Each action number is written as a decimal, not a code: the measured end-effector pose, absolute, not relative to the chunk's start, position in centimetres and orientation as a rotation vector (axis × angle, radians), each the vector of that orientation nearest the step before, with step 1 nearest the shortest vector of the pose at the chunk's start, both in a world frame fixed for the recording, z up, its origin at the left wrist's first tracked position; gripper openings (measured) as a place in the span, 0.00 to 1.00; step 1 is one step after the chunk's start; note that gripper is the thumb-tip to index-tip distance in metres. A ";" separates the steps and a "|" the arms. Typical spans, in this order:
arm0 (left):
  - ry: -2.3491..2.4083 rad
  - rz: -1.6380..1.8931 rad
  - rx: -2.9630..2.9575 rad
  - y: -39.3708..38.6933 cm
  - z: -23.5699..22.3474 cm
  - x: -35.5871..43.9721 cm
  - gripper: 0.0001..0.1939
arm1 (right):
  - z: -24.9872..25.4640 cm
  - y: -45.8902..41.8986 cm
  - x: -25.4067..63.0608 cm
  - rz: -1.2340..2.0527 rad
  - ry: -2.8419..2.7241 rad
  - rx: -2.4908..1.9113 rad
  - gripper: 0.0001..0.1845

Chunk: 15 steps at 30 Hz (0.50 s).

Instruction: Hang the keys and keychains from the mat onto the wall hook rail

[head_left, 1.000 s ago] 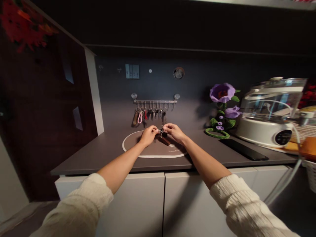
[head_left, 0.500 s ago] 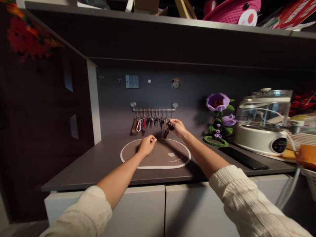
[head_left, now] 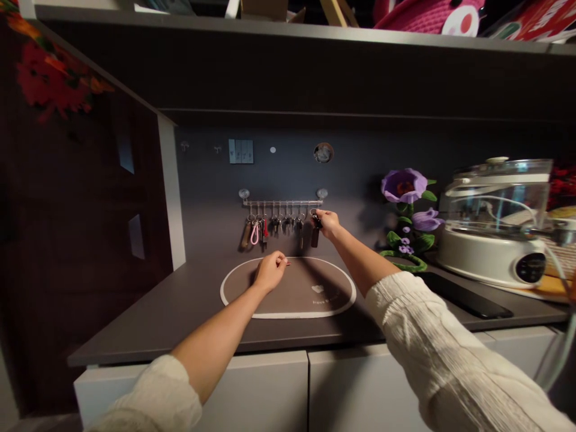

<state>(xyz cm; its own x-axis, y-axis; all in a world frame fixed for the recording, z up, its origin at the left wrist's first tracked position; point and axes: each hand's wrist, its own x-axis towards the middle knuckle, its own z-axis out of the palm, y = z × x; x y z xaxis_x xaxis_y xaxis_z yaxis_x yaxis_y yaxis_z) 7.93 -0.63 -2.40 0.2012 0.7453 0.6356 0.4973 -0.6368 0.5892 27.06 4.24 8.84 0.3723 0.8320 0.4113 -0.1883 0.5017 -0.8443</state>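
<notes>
My right hand (head_left: 329, 224) is closed on a key ring with a dark, strap-like fob (head_left: 315, 239). It holds the ring up at the right end of a clear hook rail (head_left: 283, 203); whether the ring sits on a hook I cannot tell. Several key bunches (head_left: 279, 224) hang along the rail, one with a pink loop (head_left: 255, 234). Lower down, over the brown oval mat (head_left: 297, 307), my left hand (head_left: 271, 271) is pinched. A tiny red tip (head_left: 288, 264) pokes out of its fingers; the rest is hidden.
On the right of the counter (head_left: 148, 318) are purple knitted flowers (head_left: 405, 186), a black phone (head_left: 468, 295) and a white appliance with a clear top (head_left: 490, 252). A shelf (head_left: 288, 36) juts out overhead. Small hooks and a round sticker (head_left: 323, 152) are on the back wall.
My right hand has lifted the keys slightly to the rail, and the fob now hangs straighter. The left hand stays pinched over the mat. The view has shifted a little.
</notes>
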 end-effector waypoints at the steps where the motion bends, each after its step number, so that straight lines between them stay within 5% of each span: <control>1: 1.185 1.410 2.219 -0.6 -2.4 7.9 0.08 | 8.9 4.5 27.0 0.747 -0.967 -0.793 0.13; 15: 1.180 1.451 2.197 -0.6 -2.4 7.9 0.07 | 8.4 6.0 26.7 0.765 -0.827 -0.820 0.10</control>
